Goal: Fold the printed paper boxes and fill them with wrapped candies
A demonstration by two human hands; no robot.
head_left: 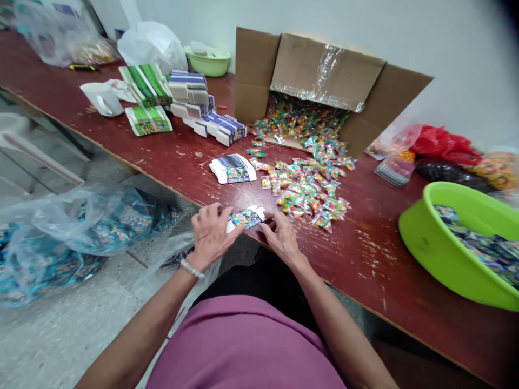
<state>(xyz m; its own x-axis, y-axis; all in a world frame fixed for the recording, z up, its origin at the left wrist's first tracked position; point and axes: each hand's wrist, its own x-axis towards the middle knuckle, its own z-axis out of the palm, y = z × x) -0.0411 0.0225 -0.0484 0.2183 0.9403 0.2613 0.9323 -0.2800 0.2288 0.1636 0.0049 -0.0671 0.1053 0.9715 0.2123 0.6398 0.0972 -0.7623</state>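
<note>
My left hand (211, 235) and my right hand (281, 237) both grip a small printed white carton blank (246, 219) at the table's near edge, one hand at each end. A beaded bracelet (192, 268) circles my left wrist. Just beyond my hands lies a similar carton blank (232, 168), flat on the red-brown wooden table (385, 259). To its right spreads a pile of small colourful sweet packets (306, 189), which spills from an open cardboard box (324, 86).
Stacks of folded green and blue cartons (188, 94) stand at the back left, near a white mug (101, 99). A lime-green basin (454, 243) holds printed cartons at the right. A bulging plastic bag (68, 237) of printed items lies on the floor at the left.
</note>
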